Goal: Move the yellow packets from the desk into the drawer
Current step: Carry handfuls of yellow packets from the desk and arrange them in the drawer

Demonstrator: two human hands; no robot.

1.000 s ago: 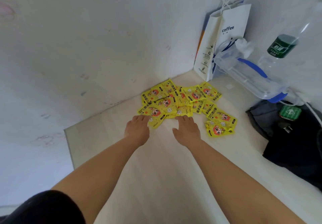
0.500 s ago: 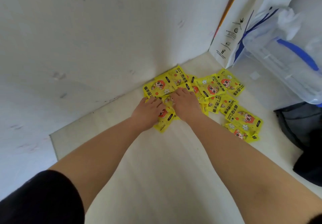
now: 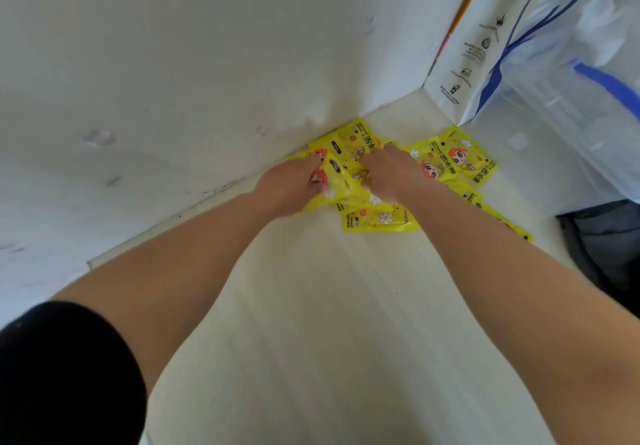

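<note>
The packets (image 3: 377, 218) lay heaped at frame centre, on the desk (image 3: 329, 323) against the wall. The left hand (image 3: 287, 186) and right hand (image 3: 389, 173) curled their fingers into the pile, bunching packets between them. The packets looked light, thin and slick, so they were probably best scooped from the edges as a pinched stack.

- The flat yellow foil packets (image 3: 453, 164) bore orange-haired cartoon figures, white daisies and black lettering.
- The pale cream wood-grain table (image 3: 311, 323) showed faint streaks.
- The off-white painted wall (image 3: 207, 64) carried dim pinkish smudges.
- The tall white paper bag (image 3: 464, 64) had black printed icons and an orange edge stripe.
- The clear plastic box (image 3: 554, 98) had a blue handle.
- The crumpled fabric (image 3: 602, 244) was dark grey.
- The short sleeve (image 3: 62, 375) was black.
</note>
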